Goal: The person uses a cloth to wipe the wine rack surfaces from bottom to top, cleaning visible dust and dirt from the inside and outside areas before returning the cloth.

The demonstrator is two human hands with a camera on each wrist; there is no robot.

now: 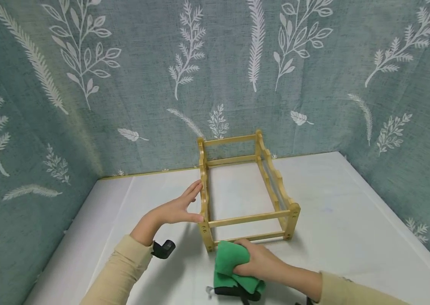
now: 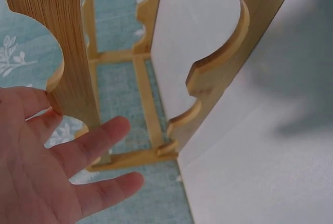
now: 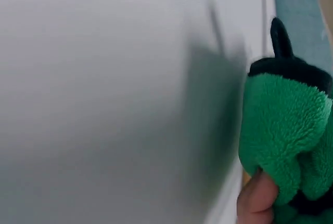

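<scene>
A gold-toned wooden rack [image 1: 247,219], with scalloped side rails and crossbars, stands on the white table. My left hand [image 1: 178,209] is at its left side, thumb and fingers spread apart and fairly straight. In the left wrist view, the left hand [image 2: 39,156] has its upper fingers at the edge of a scalloped rail [image 2: 78,83], while two others reach past it. My right hand [image 1: 258,260] grips a folded green plush cloth [image 1: 232,256] in front of the rack's near end. The cloth [image 3: 283,125] has black trim and a black loop; most of the right hand [image 3: 256,198] is out of the right wrist view.
The white table [image 1: 337,203] extends on both sides of the rack. Teal fabric [image 1: 142,84] with white leaf patterns hangs behind the table and along both sides. A black wrist strap mount [image 1: 164,249] is on the left wrist.
</scene>
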